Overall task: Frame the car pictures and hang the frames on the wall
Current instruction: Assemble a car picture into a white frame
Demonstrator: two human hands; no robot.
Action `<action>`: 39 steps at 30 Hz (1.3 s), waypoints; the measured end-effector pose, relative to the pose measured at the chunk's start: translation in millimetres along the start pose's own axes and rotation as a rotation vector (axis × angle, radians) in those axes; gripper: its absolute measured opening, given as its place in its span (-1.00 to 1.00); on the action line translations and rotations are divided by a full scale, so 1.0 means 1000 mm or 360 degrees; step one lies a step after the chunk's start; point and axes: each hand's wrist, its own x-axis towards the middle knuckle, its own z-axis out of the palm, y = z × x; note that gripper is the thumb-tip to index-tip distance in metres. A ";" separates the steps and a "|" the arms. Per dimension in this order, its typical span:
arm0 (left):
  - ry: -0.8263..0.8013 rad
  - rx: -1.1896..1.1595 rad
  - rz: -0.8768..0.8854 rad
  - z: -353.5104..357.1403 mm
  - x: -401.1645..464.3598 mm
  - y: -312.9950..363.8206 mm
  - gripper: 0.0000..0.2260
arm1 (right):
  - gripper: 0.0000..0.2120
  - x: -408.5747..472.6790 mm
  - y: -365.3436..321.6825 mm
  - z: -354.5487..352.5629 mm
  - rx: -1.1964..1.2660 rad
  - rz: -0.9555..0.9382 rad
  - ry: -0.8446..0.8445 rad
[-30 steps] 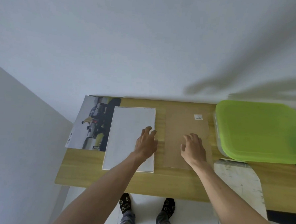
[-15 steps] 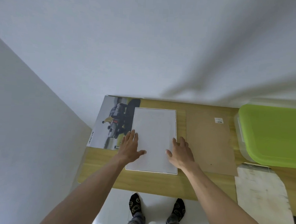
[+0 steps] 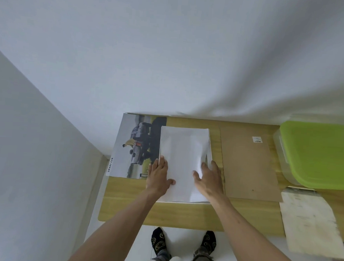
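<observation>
A white sheet [image 3: 182, 157] lies in a thin white picture frame [image 3: 210, 152] on the wooden table [image 3: 182, 214]. My left hand [image 3: 158, 177] grips the sheet's left edge, thumb on top. My right hand [image 3: 209, 180] grips its right edge, which curls up off the frame. A car picture [image 3: 133, 146] marked "SMART CAB" lies flat to the left, partly under the frame. To the right of the frame rests a brown backing board [image 3: 249, 166] with a small label.
A clear box with a green lid [image 3: 317, 154] stands at the table's right end. A worn pale sheet [image 3: 310, 221] overhangs the front right edge. White walls run behind and to the left. My feet stand on the white floor below.
Both hands moved left from the backing board and frame onto the white sheet. They now hold its two side edges, and its right edge has lifted.
</observation>
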 end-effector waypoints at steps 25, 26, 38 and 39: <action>0.0365 -0.0854 -0.0260 -0.017 -0.024 -0.010 -0.48 | -0.60 0.002 0.005 -0.036 0.1890 0.0416 -0.0106; 0.0383 -0.0874 -0.0286 -0.013 -0.024 -0.011 -0.41 | -0.60 0.000 0.007 -0.038 0.1923 0.0399 -0.0122; 0.0333 -0.1942 -0.0430 -0.020 -0.082 0.066 -0.60 | -0.58 -0.015 0.092 -0.095 0.1967 0.0051 -0.0449; 0.0303 -0.1945 -0.0385 -0.019 -0.088 0.071 -0.59 | -0.60 -0.015 0.105 -0.103 0.1973 0.0044 -0.0493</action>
